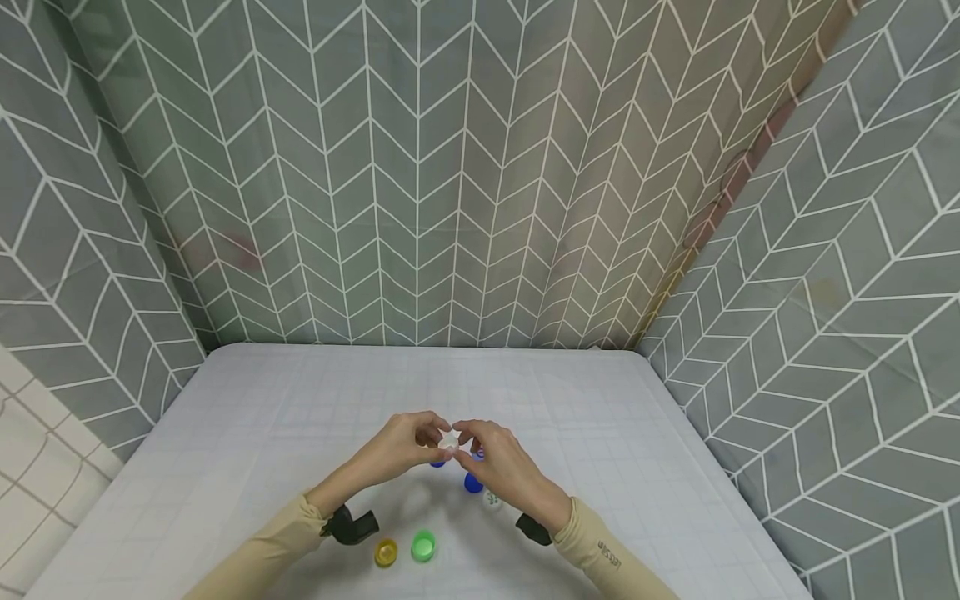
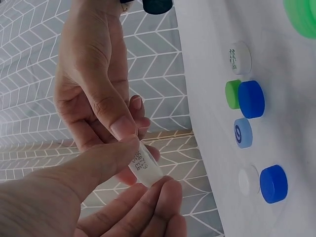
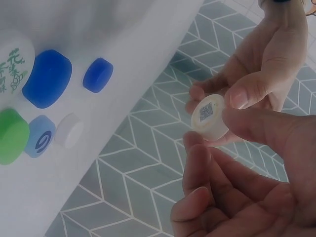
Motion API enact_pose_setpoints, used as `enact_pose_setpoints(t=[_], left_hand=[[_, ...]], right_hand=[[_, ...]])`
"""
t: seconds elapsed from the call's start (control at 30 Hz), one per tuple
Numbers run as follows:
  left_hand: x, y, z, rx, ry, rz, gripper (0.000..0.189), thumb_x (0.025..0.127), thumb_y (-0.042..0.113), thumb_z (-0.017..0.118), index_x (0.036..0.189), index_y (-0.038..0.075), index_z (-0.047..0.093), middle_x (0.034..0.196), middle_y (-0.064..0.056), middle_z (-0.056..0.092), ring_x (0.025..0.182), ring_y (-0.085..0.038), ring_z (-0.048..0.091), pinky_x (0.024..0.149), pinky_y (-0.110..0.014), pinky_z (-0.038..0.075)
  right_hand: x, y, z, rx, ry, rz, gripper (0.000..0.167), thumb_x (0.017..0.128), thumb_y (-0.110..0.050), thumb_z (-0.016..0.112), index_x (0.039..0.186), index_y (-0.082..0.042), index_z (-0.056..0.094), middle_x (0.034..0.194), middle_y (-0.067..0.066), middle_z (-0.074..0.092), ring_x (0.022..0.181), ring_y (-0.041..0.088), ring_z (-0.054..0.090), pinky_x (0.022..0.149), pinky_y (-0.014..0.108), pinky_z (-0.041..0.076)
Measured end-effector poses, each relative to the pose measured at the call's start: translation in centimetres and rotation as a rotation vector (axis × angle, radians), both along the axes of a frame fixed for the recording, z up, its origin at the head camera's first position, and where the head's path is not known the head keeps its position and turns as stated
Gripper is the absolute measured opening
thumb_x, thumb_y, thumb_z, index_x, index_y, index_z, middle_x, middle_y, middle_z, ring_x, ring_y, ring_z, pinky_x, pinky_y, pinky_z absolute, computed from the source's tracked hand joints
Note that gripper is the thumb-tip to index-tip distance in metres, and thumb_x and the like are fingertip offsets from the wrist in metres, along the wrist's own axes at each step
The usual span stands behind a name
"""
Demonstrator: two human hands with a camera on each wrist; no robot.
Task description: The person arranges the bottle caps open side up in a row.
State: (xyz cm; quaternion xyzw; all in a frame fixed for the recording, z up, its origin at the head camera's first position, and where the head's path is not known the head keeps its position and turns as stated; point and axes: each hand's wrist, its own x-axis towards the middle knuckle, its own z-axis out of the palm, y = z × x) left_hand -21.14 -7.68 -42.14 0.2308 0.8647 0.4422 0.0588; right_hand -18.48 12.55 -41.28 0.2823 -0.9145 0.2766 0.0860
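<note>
Above the table, my left hand (image 1: 396, 447) and my right hand (image 1: 504, 465) meet at a small white bottle cap (image 1: 448, 443). In the right wrist view, the cap (image 3: 210, 117) shows a QR code on its flat face, and both thumbs press its rim. Dark printed characters run along the side of the cap (image 2: 146, 165) in the left wrist view. The left hand pinches it between thumb and fingers; the right hand pinches its other side. Fingers partly cover its edges.
Below the hands lie a dark blue cap (image 2: 252, 99), another blue cap (image 2: 274, 183), a green cap (image 2: 232, 94), a light blue cap (image 2: 243, 133), a white cap (image 2: 248, 180) and a green-printed white cap (image 1: 492, 499). Nearer me are a yellow cap (image 1: 386, 552) and a bright green cap (image 1: 423, 546).
</note>
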Motion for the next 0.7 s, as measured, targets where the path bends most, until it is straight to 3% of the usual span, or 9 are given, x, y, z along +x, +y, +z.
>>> enact_pose_setpoints(t=[0.2,0.4,0.7], left_hand=[[-0.03,-0.08,-0.09,-0.014,0.015,-0.019,0.039,0.080,0.027,0.079,0.113,0.008,0.069,0.089,0.003,0.067,0.078,-0.009,0.062,0.068,-0.024,0.053],[0.09,-0.06,-0.16,0.003,-0.018,-0.029,0.035,0.081,0.024,0.077,0.111,0.007,0.071,0.096,0.001,0.069,0.081,-0.009,0.064,0.069,-0.023,0.054],[0.10,-0.10,-0.28,0.029,0.010,-0.096,0.028,0.080,0.013,0.078,0.105,0.008,0.067,0.093,-0.001,0.071,0.083,-0.011,0.066,0.070,-0.021,0.053]], right_hand=[[0.12,0.04,0.09,-0.003,-0.026,-0.012,0.032,0.088,-0.023,0.070,0.117,-0.009,0.066,0.100,0.001,0.070,0.083,0.018,0.063,0.076,0.026,0.047],[0.12,0.14,0.16,-0.002,-0.053,-0.014,0.029,0.088,-0.021,0.071,0.114,-0.008,0.067,0.099,0.003,0.070,0.083,0.020,0.063,0.073,0.023,0.046],[0.00,0.16,0.05,0.018,-0.053,-0.012,0.027,0.085,-0.023,0.073,0.108,-0.010,0.069,0.093,0.001,0.070,0.078,0.019,0.063,0.067,0.018,0.044]])
